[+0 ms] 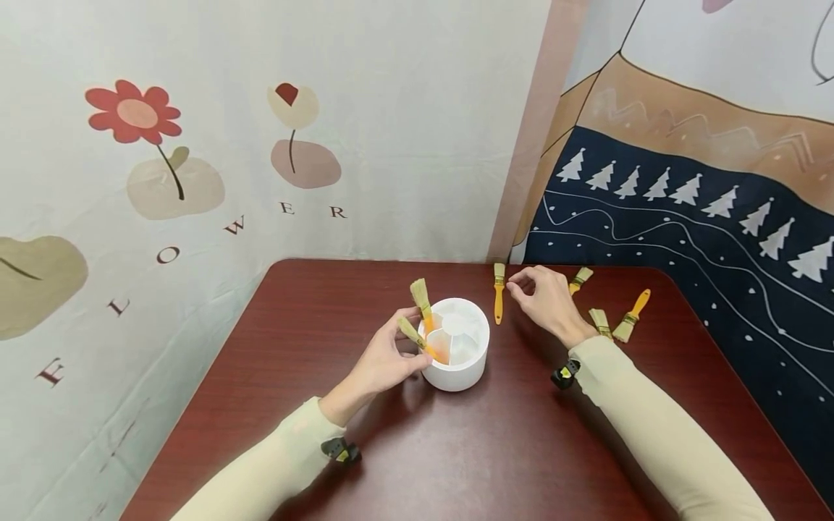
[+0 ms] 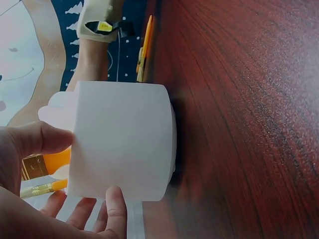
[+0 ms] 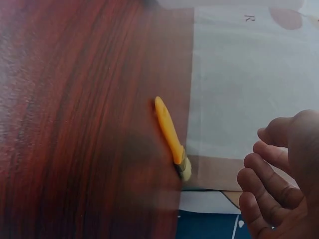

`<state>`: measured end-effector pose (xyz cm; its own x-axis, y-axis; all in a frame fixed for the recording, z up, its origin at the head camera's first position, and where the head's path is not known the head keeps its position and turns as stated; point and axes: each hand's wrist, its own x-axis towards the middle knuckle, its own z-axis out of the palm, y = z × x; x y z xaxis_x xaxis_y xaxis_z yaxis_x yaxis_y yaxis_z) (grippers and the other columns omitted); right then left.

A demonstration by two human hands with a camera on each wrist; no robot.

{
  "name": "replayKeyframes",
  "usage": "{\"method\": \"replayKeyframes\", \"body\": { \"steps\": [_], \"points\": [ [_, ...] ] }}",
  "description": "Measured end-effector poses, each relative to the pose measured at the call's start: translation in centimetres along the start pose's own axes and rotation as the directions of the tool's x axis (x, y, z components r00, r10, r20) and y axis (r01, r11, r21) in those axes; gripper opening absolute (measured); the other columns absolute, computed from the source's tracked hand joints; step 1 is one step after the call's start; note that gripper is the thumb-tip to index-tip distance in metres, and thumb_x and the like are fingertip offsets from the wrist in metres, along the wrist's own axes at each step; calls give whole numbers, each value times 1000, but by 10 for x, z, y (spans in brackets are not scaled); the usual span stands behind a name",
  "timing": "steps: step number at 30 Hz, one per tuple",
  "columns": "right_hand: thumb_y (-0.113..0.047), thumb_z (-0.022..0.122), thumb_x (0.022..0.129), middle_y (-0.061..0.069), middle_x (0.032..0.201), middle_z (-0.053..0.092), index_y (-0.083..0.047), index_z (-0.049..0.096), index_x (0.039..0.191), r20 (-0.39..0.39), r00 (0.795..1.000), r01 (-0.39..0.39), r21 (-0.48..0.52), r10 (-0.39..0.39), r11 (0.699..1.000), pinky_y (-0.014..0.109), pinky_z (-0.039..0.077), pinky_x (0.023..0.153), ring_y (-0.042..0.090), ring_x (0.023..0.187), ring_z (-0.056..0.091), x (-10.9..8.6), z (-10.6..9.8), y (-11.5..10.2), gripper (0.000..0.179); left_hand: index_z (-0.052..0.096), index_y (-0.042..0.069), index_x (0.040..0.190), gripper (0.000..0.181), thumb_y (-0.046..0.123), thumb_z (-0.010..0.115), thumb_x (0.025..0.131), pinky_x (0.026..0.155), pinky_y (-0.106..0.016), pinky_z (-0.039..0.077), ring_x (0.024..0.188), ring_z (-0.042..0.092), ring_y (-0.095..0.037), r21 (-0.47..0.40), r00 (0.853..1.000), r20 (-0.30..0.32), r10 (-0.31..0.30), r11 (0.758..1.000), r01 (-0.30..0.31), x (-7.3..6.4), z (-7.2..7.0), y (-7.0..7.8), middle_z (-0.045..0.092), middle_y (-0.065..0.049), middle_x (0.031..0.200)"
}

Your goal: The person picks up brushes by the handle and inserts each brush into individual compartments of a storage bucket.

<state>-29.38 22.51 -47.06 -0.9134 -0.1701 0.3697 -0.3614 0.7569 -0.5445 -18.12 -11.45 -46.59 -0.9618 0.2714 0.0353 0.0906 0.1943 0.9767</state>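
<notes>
My left hand grips a round white divided holder on the table, thumb at the rim and fingers around its far-left side. Two paintbrushes with yellow handles lean in its left compartments, bristles up: one brush at the back, another brush nearer the thumb. In the right wrist view my right hand holds nothing, its fingers loosely bent. Just left of that hand, in the head view, a loose paintbrush lies with its bristles toward the back edge.
Right of my right hand more paintbrushes lie on the dark red table: one brush partly behind the hand, a brush by the wrist and a brush farther right. Patterned cloth hangs behind the table.
</notes>
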Motion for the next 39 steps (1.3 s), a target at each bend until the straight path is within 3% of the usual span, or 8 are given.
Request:
{"method": "replayKeyframes", "body": {
  "steps": [6, 10, 13, 17, 21, 26, 36, 39],
  "points": [
    [-19, 79, 110, 19, 117, 83, -3, 85, 122, 38, 998, -42, 4, 42, 999, 51, 64, 95, 37, 105, 77, 12, 8, 5, 21, 54, 6, 167, 83, -6, 83, 91, 68, -44, 69, 86, 81, -26, -15, 1000, -12, -12, 1000, 11, -2, 1, 0, 67, -30, 158],
    [-18, 79, 110, 21, 117, 84, 0, 84, 123, 50, 997, -63, -9, 64, 998, 54, 66, 97, 38, 105, 78, 20, 14, 7, 23, 58, 8, 161, 79, 2, 93, 90, 85, -50, 73, 106, 85, -30, 76, 995, -100, 6, 997, 1, -7, 6, 1, 70, -20, 161],
    [-19, 81, 110, 21, 117, 84, 1, 83, 124, 61, 993, -96, -24, 97, 995, 55, 67, 99, 38, 107, 79, 25, 18, 8, 24, 59, 7, 154, 77, 12, 99, 88, 100, -53, 71, 125, 83, -32, 192, 984, -172, 43, 981, -9, -12, 12, 2, 74, -16, 153],
    [-22, 83, 109, 22, 118, 85, 1, 83, 125, 72, 986, -146, -46, 149, 988, 55, 68, 101, 39, 110, 79, 32, 24, 9, 28, 58, 6, 146, 76, 20, 102, 86, 104, -56, 68, 129, 79, -35, 291, 969, -235, 78, 957, -6, -19, 20, 4, 73, -15, 146],
    [-24, 84, 108, 24, 118, 86, 3, 83, 124, 66, 983, -169, -58, 173, 984, 56, 68, 102, 41, 113, 79, 38, 28, 10, 31, 58, 7, 137, 71, 24, 103, 86, 110, -55, 62, 131, 75, -36, 333, 957, -275, 91, 943, 6, -22, 26, 5, 72, -15, 141],
    [-27, 84, 109, 24, 118, 84, 4, 83, 124, 88, 973, -207, -64, 212, 976, 56, 68, 100, 41, 112, 78, 43, 33, 12, 35, 57, 6, 135, 68, 21, 102, 86, 111, -60, 63, 129, 77, -40, 315, 954, -284, 95, 949, -1, -23, 31, 5, 73, -19, 136],
    [-33, 84, 109, 26, 127, 81, 5, 82, 127, 148, 939, -303, -74, 311, 950, 56, 66, 101, 44, 116, 73, 50, 40, 11, 43, 60, 3, 139, 67, 15, 100, 87, 113, -61, 64, 130, 77, -40, 297, 958, -267, 109, 954, -26, -24, 32, 6, 71, -20, 144],
    [-35, 85, 108, 25, 123, 81, 5, 83, 123, 160, 931, -318, -83, 328, 944, 53, 66, 97, 42, 113, 72, 50, 42, 11, 43, 60, 4, 140, 66, 15, 100, 87, 107, -59, 66, 129, 78, -39, 302, 961, -256, 106, 953, -25, -24, 31, 6, 72, -19, 145]
  ]
}}
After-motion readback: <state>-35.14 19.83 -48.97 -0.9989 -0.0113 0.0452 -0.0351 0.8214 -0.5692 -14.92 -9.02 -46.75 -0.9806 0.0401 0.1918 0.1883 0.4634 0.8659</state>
